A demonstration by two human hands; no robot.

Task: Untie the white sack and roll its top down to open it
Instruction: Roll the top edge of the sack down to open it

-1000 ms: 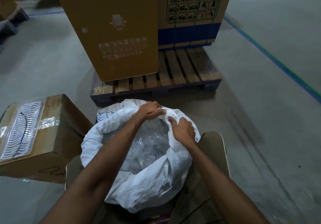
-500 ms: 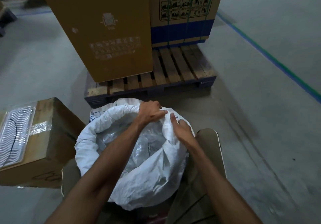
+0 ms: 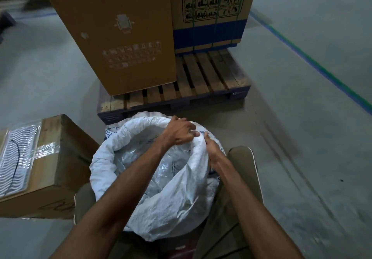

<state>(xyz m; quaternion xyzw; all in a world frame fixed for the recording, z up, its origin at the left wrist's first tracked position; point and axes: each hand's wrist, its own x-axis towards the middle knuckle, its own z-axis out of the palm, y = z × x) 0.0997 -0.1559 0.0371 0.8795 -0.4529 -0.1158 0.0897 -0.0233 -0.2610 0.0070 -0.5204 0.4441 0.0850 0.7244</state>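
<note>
The white woven sack (image 3: 171, 208) stands open between my knees, its top rolled into a thick rim along the left and far side. A clear plastic liner (image 3: 141, 158) shows inside. My left hand (image 3: 179, 131) grips the rolled rim at the far right of the opening. Just beside it, my right hand (image 3: 211, 152) pinches the sack's unrolled right edge, fingers curled over the cloth. The near side of the top hangs loose and crumpled.
A wooden pallet (image 3: 201, 77) lies just beyond the sack, carrying a tall brown carton (image 3: 120, 33) and a strapped carton with a blue band (image 3: 211, 13). A taped cardboard box (image 3: 40, 164) sits at the left. A green and blue floor line (image 3: 314, 61) runs at the right.
Both hands stay on the sack's far right rim. The right hand has slid slightly down the right edge, and the view has shifted a little.
</note>
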